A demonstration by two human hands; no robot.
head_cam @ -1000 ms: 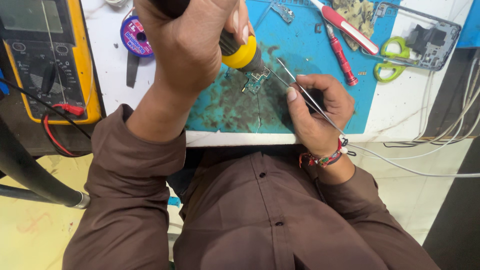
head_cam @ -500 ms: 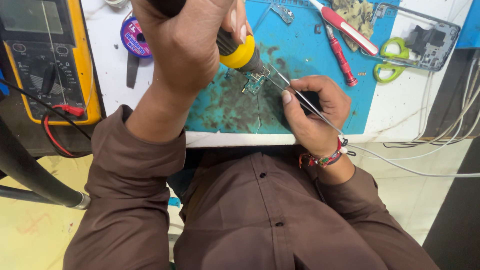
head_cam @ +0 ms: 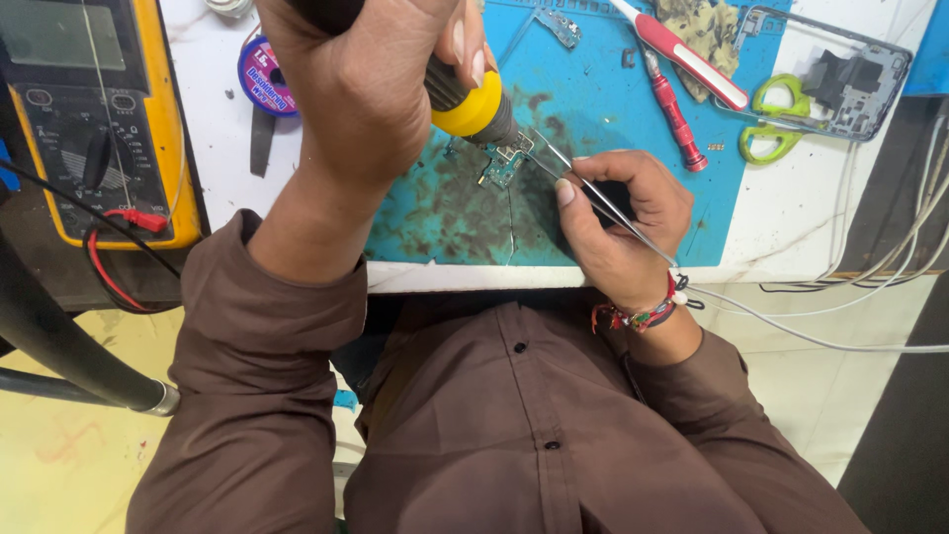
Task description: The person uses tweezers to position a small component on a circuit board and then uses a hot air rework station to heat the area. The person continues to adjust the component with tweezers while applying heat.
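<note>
My left hand [head_cam: 371,94] grips a soldering iron [head_cam: 465,99] with a black handle and yellow collar. Its tip points down at a small circuit board [head_cam: 504,163] lying on the stained blue work mat [head_cam: 593,79]. To the right of the board, my right hand [head_cam: 623,218] rests on the mat and pinches thin metal tweezers [head_cam: 593,198]. Their tips reach the board next to the iron's tip. The exact contact point is hidden by the iron.
A yellow multimeter [head_cam: 94,119] with red and black leads sits at the left, a purple solder spool [head_cam: 265,74] beside it. A red screwdriver [head_cam: 674,114], a red-and-white tool [head_cam: 687,59], green scissors [head_cam: 776,124] and a phone frame [head_cam: 855,79] lie at the back right. White cables [head_cam: 870,267] trail off right.
My right hand has shifted slightly left, bringing the tweezer tips closer to the board. The left hand and soldering iron stay nearly still.
</note>
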